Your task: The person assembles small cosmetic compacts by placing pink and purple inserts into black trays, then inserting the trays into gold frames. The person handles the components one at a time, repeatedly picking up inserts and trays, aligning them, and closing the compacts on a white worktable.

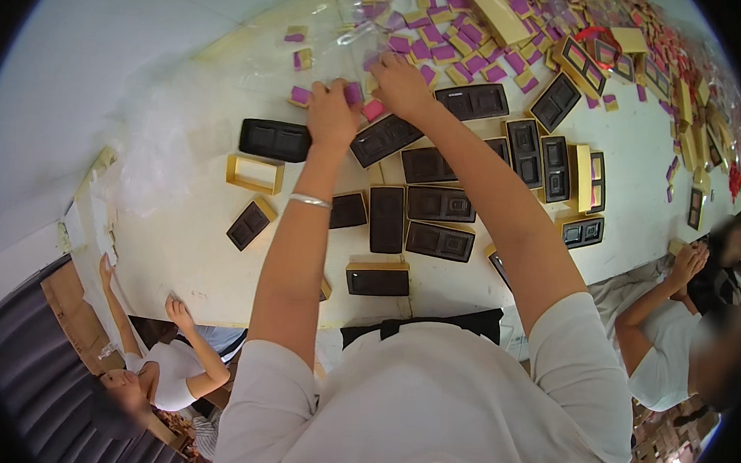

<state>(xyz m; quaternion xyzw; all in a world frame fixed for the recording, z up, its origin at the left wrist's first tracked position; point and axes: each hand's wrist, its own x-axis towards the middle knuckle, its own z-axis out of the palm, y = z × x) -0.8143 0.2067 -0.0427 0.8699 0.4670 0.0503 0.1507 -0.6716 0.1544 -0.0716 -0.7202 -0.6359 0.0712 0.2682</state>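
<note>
Both my arms reach over a pale table. My left hand point(334, 112), a silver bangle on its wrist, has its fingers closed on a small purple-and-gold box point(353, 93). Another small purple-and-gold box point(301, 96) lies just left of those fingers. My right hand point(403, 85) is bent farther forward, fingertips drawn together beside a purple patch point(370, 60); what they pinch is hidden. Between the hands lies a pink piece point(372, 109). Black trays with moulded hollows, such as one dark tray point(274, 140) and another tray point(385, 139), sit below my hands.
A heap of purple-and-gold boxes point(475, 47) covers the far side, with clear plastic film point(297, 40) left of it. More black trays point(442, 204) and an empty gold frame point(255, 173) lie nearer. People work at left point(167, 372) and right point(668, 352).
</note>
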